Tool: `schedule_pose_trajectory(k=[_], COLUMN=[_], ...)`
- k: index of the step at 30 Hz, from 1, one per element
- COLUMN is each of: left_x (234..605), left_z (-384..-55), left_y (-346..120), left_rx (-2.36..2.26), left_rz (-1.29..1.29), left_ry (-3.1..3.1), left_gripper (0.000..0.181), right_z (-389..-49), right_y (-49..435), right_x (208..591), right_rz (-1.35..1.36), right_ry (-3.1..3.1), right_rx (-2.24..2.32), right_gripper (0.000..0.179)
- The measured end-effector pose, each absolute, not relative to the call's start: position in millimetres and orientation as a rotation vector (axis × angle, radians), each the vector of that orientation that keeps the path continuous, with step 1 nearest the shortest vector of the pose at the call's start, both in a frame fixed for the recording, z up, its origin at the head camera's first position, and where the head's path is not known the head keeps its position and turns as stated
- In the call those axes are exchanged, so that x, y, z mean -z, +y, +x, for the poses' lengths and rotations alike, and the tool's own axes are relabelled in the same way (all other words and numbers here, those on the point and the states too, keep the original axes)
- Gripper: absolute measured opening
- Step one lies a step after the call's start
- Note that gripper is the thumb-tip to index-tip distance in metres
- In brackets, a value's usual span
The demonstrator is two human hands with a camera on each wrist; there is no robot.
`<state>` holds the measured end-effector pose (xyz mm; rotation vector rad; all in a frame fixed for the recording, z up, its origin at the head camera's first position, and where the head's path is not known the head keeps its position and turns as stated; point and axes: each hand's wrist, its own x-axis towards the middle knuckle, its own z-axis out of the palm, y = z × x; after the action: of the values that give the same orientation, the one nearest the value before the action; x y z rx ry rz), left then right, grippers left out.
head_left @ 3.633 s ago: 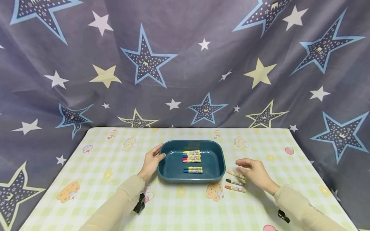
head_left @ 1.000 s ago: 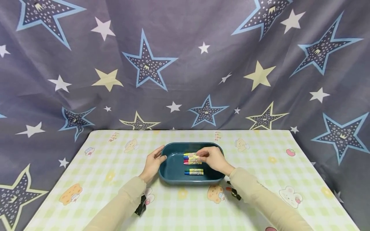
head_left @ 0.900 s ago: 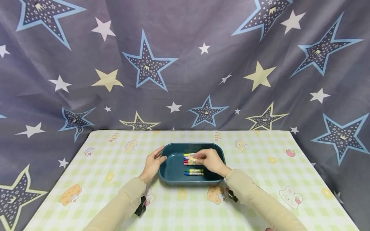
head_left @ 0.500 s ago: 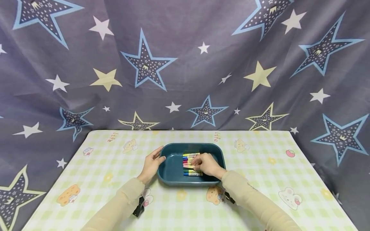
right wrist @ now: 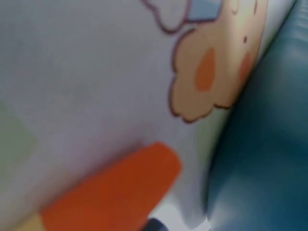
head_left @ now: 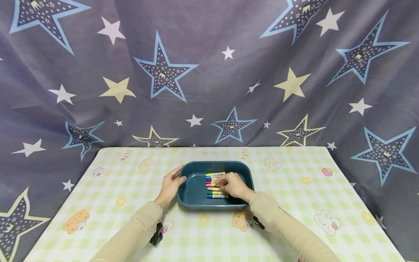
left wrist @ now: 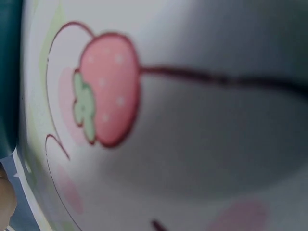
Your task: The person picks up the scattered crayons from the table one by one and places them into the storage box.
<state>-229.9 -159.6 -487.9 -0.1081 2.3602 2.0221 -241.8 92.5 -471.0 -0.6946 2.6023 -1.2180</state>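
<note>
A dark teal tray stands on the table with several crayons in it, lying side by side with their tips to the left. My left hand holds the tray's left end, thumb over the rim. Inside the tray, my right hand has its thumb and curled fingers on the right part of the row, at a pale peach crayon; the fingers hide much of it. Blue crayons lie nearest the front wall. In the right wrist view, an orange crayon rests on the cloth beside the tray.
A green-and-white checked cloth with cartoon prints covers the table. Behind it hangs a dark curtain with stars. A dark crayon tip shows past the orange crayon. The right forearm covers that spot in the head view.
My right hand has carried the peach crayon from the table's right side into the tray, then down into the gap between the two groups. The left hand has stayed on the tray.
</note>
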Motion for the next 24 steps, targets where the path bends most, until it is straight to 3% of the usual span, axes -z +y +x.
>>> schedule_pose_trajectory(k=[16,24], left_x=[489.9,487.4], left_z=[-229.3,-229.3], left_y=[-155.1,-156.6], left_rx=[-2.058,-2.052], left_rz=[-0.106,-0.124], left_ry=[2.332,2.320], left_gripper=[0.052,0.052], right_z=[-239.3,-237.8], right_y=[95.9,96.6], right_x=[465.5,461.9], right_rz=[-0.653,-0.582], right_ry=[2.609,2.669], right_rx=[1.357,1.640], right_gripper=[0.015,0.017])
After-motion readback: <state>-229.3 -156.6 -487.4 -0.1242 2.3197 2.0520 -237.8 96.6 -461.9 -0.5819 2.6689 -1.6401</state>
